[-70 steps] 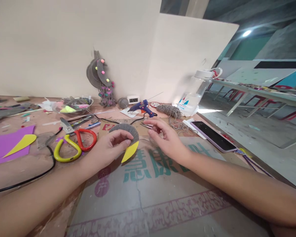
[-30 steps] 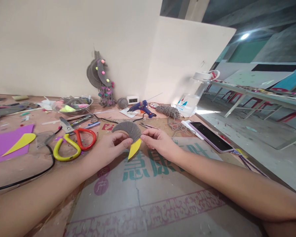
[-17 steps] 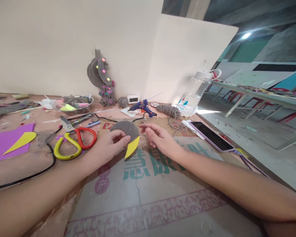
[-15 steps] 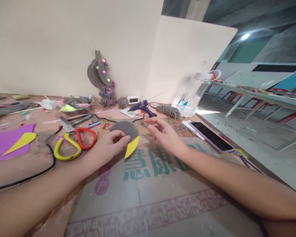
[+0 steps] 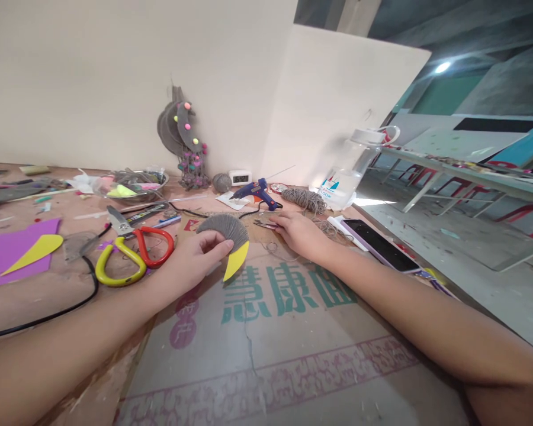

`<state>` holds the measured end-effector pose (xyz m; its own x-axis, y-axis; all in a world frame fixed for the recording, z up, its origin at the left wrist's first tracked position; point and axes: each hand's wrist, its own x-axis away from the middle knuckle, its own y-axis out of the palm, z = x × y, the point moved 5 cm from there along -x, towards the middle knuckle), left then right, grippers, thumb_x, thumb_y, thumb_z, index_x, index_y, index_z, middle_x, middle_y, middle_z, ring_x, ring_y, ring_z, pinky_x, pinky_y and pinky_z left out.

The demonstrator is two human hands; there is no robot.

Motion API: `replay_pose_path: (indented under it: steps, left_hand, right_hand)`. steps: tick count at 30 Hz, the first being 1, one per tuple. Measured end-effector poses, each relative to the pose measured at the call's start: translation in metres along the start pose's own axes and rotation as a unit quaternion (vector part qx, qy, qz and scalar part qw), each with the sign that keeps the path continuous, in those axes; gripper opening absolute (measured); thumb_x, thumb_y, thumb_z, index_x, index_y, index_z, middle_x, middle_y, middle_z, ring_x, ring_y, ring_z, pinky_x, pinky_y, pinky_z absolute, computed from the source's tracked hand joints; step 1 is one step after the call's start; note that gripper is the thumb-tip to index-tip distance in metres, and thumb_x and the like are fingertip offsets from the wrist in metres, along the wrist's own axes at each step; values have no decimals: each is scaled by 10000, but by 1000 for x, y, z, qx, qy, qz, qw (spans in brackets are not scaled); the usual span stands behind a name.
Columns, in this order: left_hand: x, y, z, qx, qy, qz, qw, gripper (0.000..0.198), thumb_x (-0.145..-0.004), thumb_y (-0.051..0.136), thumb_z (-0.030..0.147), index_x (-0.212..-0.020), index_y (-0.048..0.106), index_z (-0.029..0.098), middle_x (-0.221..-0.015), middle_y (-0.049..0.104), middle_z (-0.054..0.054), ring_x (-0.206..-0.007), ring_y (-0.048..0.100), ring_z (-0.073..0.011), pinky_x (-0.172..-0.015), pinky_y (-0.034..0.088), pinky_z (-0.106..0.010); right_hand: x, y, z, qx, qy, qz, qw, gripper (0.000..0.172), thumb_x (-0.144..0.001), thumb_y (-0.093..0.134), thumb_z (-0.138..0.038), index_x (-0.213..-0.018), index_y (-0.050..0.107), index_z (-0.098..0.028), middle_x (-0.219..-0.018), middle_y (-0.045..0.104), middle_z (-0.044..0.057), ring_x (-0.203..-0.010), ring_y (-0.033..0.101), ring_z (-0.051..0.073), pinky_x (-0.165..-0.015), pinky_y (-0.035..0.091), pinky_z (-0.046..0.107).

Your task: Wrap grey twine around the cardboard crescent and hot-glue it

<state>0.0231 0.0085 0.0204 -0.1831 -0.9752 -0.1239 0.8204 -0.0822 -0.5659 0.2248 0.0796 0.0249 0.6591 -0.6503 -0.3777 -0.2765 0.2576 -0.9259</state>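
My left hand (image 5: 190, 263) pinches a crescent-shaped piece (image 5: 228, 228) wrapped in grey yarn, its bare yellow foam tip (image 5: 236, 266) pointing down, just above the printed cardboard (image 5: 270, 355). My right hand (image 5: 299, 234) lies low on the table to the right of it, fingers together and closed on the end of small metal snips (image 5: 265, 224). Loose grey yarn (image 5: 324, 228) trails beside that hand.
Large yellow-and-red scissors (image 5: 133, 254) and a black cable (image 5: 71, 305) lie left of my left hand. Behind are a blue glue gun (image 5: 255, 192), a yarn bundle (image 5: 304, 198), a clear bottle (image 5: 344, 174) and a phone (image 5: 373, 236) by the table's right edge. Purple foam (image 5: 13, 248) sits far left.
My right hand let go of the crescent's tip, rose, then reached back and right and came down on the small snips. My left hand kept the crescent almost still.
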Motion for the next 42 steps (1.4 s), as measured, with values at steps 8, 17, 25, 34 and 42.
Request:
replay_pose_path:
  steps: [8,17,25,34,42]
  left_hand:
    - [1,-1,4,-7,7,-1,1000,341,-792,427,477,-670,559,187,-638,550,28,-609,497,-128,-543,348,-233]
    - [2,2,0,18,-7,-16,1000,334,-798,431,495,-711,543,192,-663,536,31,-623,490,-127,-542,340,-234]
    - [2,1,5,7,-2,-17,1000,310,-791,444,463,-679,528,186,-614,476,40,-585,446,-113,-525,331,-225]
    - [2,1,8,-8,15,-21,1000,324,-785,429,471,-667,529,187,-620,500,25,-604,466,-134,-543,350,-238]
    - [2,3,8,-17,23,-22,999,315,-779,443,466,-652,525,189,-611,515,33,-600,472,-127,-537,341,-235]
  right_hand:
    - [3,-9,7,21,75,23,997,284,-834,382,-99,-1090,503,-125,-1055,555,140,-907,544,216,-762,429,335]
    - [13,-52,-40,-86,9,160,983,236,-876,435,-291,-1063,520,-174,-886,598,59,-800,542,166,-716,416,285]
    - [26,-43,-62,111,-135,130,976,242,-886,432,-315,-1018,561,-158,-733,556,31,-670,468,148,-599,328,265]
    - [26,-39,-69,176,-164,87,967,255,-913,377,-304,-1015,583,-193,-719,553,24,-674,444,139,-597,282,278]
    - [25,-34,-73,193,-177,64,963,244,-910,382,-311,-1006,573,-193,-736,552,24,-695,447,144,-606,273,288]
